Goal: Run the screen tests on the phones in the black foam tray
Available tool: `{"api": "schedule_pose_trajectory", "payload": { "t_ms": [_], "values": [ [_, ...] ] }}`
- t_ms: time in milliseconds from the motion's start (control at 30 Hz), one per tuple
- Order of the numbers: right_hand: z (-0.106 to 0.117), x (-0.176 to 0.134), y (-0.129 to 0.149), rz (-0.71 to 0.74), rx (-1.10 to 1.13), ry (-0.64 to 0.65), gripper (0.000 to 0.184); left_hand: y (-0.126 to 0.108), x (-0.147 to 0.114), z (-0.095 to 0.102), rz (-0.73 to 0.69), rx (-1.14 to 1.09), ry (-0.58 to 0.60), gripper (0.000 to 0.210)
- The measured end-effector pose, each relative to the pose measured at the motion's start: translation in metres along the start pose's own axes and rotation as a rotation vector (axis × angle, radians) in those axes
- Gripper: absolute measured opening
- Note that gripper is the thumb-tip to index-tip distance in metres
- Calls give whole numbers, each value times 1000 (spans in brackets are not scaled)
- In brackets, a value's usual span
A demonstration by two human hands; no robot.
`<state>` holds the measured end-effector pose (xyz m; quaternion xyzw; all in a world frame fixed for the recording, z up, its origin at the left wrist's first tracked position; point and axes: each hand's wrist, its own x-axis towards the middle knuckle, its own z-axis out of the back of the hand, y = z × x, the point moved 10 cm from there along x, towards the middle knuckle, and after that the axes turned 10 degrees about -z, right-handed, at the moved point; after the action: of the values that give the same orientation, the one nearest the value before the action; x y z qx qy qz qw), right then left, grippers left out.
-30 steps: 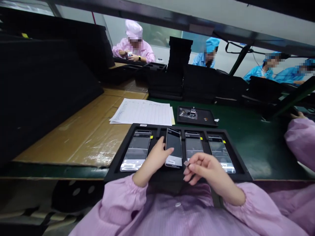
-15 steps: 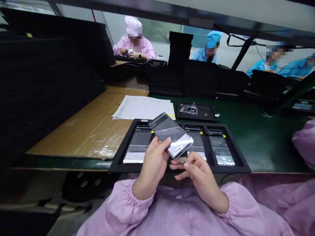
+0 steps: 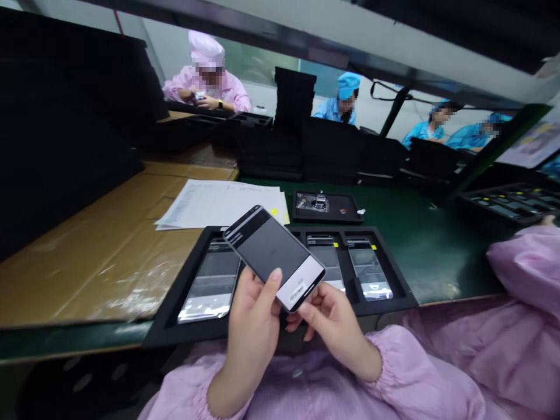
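Note:
My left hand (image 3: 256,312) is closed round a smartphone (image 3: 273,251), held tilted with its screen up and the thumb on its lower edge. A dark grey picture and a white strip with a small label show on the screen. My right hand (image 3: 330,318) is pinched at the phone's bottom edge. The small SIM card tray that it held a moment ago is hidden behind the fingers and the phone. Below lies a black compartment tray (image 3: 400,302) with a left phone (image 3: 210,280), a middle phone (image 3: 326,259) and a right phone (image 3: 370,268), partly covered by my hands.
Printed sheets (image 3: 219,204) lie behind the tray, beside a small black box (image 3: 350,216) with a plastic bag. Black stacks (image 3: 61,146) rise at left. A co-worker's pink sleeve (image 3: 525,262) is close on the right. Other people sit across the table.
My right hand has come up against the phone's bottom edge, and the small tray has gone from sight. The phone is nearer to me. The view has turned to the right.

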<state>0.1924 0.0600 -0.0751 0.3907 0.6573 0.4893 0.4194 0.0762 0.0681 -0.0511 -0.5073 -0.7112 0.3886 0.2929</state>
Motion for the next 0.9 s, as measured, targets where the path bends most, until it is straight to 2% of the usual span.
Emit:
{"api": "schedule_pose_trajectory", "payload": {
  "t_ms": [100,167,267,333,433,500,600,667,700,733,800,900],
  "values": [
    [13,20,25,-36,-413,82,38,0,16,12,16,59,-8,53],
    [38,39,45,-105,-806,137,31,0,31,26,49,144,-6,65],
    [102,76,103,-51,-867,-95,24,8,49,46,160,310,36,82],
    [132,98,127,-11,-865,-220,26,16,56,54,205,390,77,81],
    [153,124,136,13,-882,-332,32,24,62,55,165,483,136,69],
    [160,139,134,18,-889,-378,33,22,65,52,77,632,178,60],
    [170,158,129,14,-887,-432,32,2,65,32,-231,984,210,45],
    [178,168,126,-1,-882,-464,28,-5,55,3,-443,1189,281,46],
    [181,171,125,-8,-878,-477,25,-1,48,-13,-498,1262,346,49],
    [184,172,126,-11,-872,-488,22,9,42,-29,-505,1316,428,53],
    [185,165,130,5,-847,-496,16,36,30,-54,-430,1383,598,59],
    [176,130,139,74,-766,-467,8,68,16,-73,-300,1395,734,69]
  ]
}}
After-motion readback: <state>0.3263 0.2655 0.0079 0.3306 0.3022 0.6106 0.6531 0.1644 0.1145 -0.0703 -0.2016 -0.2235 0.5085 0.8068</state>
